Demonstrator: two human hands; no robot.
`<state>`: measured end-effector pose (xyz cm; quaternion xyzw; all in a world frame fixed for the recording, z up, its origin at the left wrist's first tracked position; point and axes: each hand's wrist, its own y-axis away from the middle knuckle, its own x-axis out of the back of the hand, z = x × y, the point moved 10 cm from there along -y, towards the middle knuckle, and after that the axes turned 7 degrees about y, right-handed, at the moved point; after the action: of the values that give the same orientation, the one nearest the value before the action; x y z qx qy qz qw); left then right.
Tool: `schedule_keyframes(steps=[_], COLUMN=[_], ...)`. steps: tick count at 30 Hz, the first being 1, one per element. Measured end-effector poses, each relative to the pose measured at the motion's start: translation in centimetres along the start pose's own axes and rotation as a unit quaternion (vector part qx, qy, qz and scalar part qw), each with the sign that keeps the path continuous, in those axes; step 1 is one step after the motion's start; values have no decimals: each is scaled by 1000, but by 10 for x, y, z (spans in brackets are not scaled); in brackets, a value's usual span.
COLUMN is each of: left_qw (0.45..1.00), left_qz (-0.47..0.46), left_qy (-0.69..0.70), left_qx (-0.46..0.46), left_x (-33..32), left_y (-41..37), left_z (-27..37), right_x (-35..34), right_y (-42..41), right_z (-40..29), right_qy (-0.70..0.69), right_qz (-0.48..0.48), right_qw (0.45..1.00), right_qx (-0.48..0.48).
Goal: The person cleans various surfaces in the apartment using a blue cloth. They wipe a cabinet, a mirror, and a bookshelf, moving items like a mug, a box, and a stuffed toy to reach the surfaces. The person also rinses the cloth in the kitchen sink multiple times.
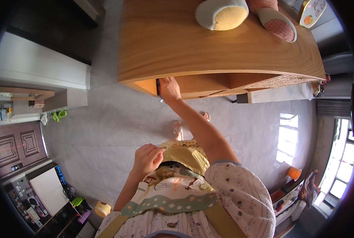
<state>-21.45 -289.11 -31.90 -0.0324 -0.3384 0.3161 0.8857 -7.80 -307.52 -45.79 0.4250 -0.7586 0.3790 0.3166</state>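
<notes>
My right hand [169, 89] reaches into the left open compartment of a wooden cabinet [177, 53]. Its fingers are around a thin dark object [158, 87], seen edge-on against the compartment's left side; what it is I cannot make out. A small bluish bit [161, 99] shows below it. My left hand [147, 159] is held in front of my waist with curled fingers, its thumb and fingertips close to a yellow fabric piece [184, 156] at my patterned apron [177, 190]. Whether those fingers grip anything is not clear.
On the cabinet top sit a white-and-yellow slipper-like item [224, 15], a pink-soled one [278, 25] and a small sign [310, 13]. Green shoes [59, 115] lie at left on the grey floor [99, 125]. An orange bin [294, 173] stands at right, a yellow bucket [102, 208] lower left.
</notes>
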Motion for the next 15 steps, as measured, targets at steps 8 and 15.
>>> schedule_keyframes(steps=[8,15], left_qw=[994,996], left_qz=[-93,-83], left_qy=[36,16], left_qx=[-52,-26], left_x=[-38,-42], left_y=[-22,-25], left_z=[19,6], right_x=[27,16], right_y=[47,-10], right_z=[-18,26], right_qy=[-3,0], right_qz=[1,-63], right_qw=[992,998], right_qx=[125,-8])
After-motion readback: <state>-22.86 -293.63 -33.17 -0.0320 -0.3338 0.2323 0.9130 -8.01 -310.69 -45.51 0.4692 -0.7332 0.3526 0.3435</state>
